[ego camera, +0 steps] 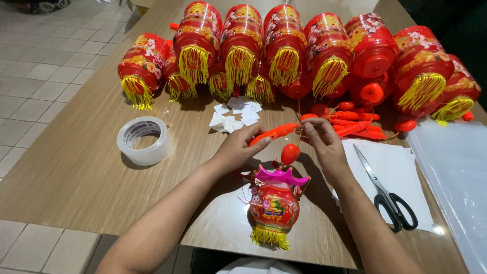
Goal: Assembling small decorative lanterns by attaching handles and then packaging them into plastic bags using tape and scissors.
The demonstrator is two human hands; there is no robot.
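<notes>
Lantern [274, 205] | both hands hold orange stick [274, 133] | string barely visible

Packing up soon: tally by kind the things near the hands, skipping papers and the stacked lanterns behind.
Tape roll: 1
Scissors: 1
Pink-topped lantern: 1
Orange stick in the left hand: 1
Red ball hanging under it: 1
Total: 5

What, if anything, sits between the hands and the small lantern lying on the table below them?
Only a red bulb hanging from the orange stick, which the left hand and right hand hold. It dangles just above the small lantern and its pink cap. Nothing else visible stands between.
</notes>
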